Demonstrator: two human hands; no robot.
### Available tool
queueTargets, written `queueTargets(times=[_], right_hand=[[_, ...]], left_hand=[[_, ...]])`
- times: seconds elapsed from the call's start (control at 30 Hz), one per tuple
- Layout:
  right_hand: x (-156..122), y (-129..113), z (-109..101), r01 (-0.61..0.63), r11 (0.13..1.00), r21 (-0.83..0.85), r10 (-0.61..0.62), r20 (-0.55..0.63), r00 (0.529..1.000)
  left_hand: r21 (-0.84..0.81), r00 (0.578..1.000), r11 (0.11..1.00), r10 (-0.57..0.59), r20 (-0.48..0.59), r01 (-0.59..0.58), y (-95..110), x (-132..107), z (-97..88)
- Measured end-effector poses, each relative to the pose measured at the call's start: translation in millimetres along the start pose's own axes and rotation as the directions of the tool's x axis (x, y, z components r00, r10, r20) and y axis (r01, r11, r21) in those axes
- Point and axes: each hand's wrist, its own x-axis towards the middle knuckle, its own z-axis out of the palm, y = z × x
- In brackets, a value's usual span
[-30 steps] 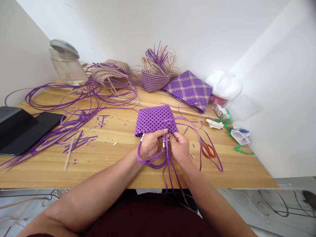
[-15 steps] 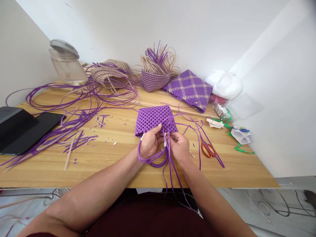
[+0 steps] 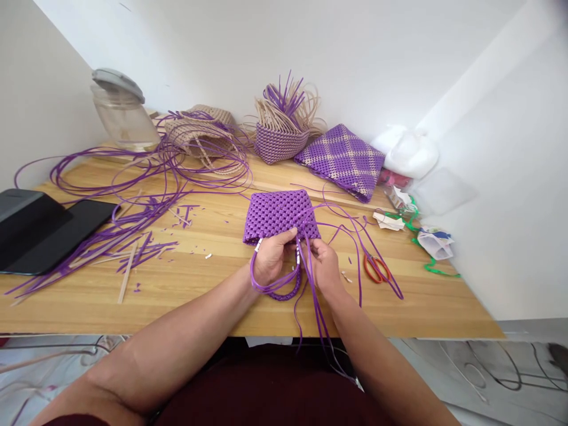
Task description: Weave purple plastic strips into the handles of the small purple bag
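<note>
A small purple woven bag (image 3: 279, 212) lies on the table in front of me, its rim towards my body. My left hand (image 3: 271, 255) is closed on the rim, thumb on top and fingers underneath. At the right part of the same rim, my right hand (image 3: 325, 263) has its fingers bent around the edge among loose purple strips (image 3: 316, 296); its fingertips are partly hidden. A braided purple handle (image 3: 286, 294) loops down between my wrists, with white bands near its ends. More strips trail from the bag to the right.
Red-handled scissors (image 3: 376, 269) lie to the right. Coiled purple strips (image 3: 155, 168), cut scraps (image 3: 146, 251) and a black tablet-like device (image 3: 84, 234) spread over the left. Along the wall stand a jar (image 3: 124, 118), a half-woven basket (image 3: 280, 142) and a checked purple bag (image 3: 344, 160).
My right hand has shifted slightly along the rim, and the hanging strips beside it have swung a little to the right. My left hand keeps its hold on the bag.
</note>
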Motion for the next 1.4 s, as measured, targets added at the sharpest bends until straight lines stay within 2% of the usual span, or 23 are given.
queueTargets(times=[0.2,0.5,0.77,0.93,1.03,1.17,1.3,1.4], right_hand=[[0,8,-3,0.043,0.999,0.012,-0.043,0.043,0.998],[1,22,0,0.049,0.999,0.022,-0.049,0.025,0.998],[-2,7,-1,0.026,0.997,-0.068,-0.025,0.018,1.000],[-8,-10,-8,0.070,0.973,-0.219,-0.043,0.126,0.991],[-20,-28,-19,0.190,0.875,-0.444,-0.099,0.220,0.970],[-44,-50,-38,0.287,0.641,-0.712,-0.066,0.322,0.945],[-73,-60,-57,0.334,0.469,-0.818,0.013,0.385,0.923],[-101,-58,-75,0.334,0.394,-0.856,0.097,0.400,0.911]], left_hand=[[0.008,0.995,0.996,0.090,0.038,-0.091,-7,0,-0.8],[-0.003,0.999,0.999,0.038,0.020,-0.038,-4,0,0.4],[-0.029,0.998,0.998,0.060,-0.007,-0.060,-2,0,1.0],[-0.061,0.997,0.995,0.077,-0.005,-0.077,3,2,0.8],[-0.079,0.996,0.993,0.087,-0.009,-0.088,7,0,2.5],[-0.123,0.996,0.988,0.093,-0.011,-0.094,9,-3,4.8],[-0.144,0.997,0.987,0.068,0.023,-0.064,8,-2,4.1],[-0.150,0.998,0.988,0.048,0.050,-0.040,8,-1,3.7]])
